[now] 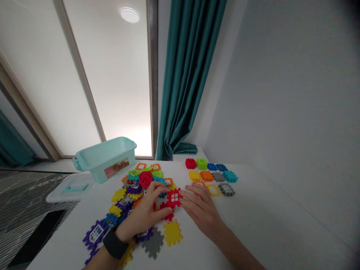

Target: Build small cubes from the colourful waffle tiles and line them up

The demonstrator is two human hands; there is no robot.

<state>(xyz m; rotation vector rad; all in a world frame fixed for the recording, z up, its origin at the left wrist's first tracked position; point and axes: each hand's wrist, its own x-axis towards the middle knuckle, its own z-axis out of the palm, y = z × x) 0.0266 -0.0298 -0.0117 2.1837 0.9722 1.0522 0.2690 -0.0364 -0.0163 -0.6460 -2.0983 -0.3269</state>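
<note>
My left hand (146, 210), with a dark watch on its wrist, is over the right side of a heap of gear-edged tiles. Its thumb and fingers are apart around red tiles, one of them a red window tile (174, 198). From the other side, my right hand (201, 210) has its fingers stretched out, the tips at the window tile's right edge. A yellow tile (172, 233) and a grey tile (153, 243) lie nearer me. Behind my right hand are small sorted stacks, among them red (190, 163), lime green (201, 163) and orange (207, 176).
A mint green bin (120, 153) stands at the back left of the white table (253, 232), beside its pale lid (69, 187). A dark flat object (39, 236) is at the left edge. Behind the table hangs a teal curtain (185, 82).
</note>
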